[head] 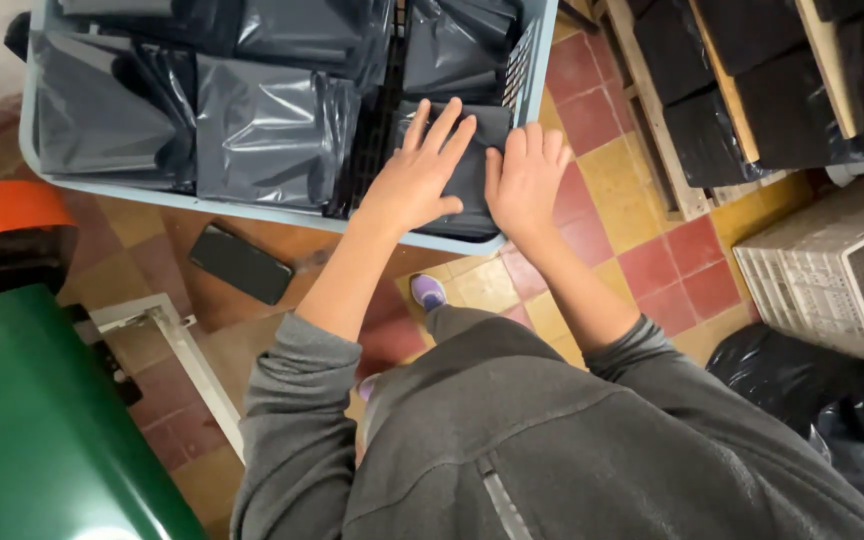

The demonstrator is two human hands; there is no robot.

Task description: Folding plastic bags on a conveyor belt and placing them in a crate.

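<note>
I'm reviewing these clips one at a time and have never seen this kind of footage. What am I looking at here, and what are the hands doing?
There is no machine: one camera worn on a person's head looks down at their own grey-sleeved arms. The left hand and right hand lie flat, fingers spread, on a dark folded plastic bag at the near corner of a light blue crate, which holds more grey plastic bags. Neither hand grips anything. Nearby are a black phone, a green drum, a white crate, and a red and yellow tiled floor.
</note>
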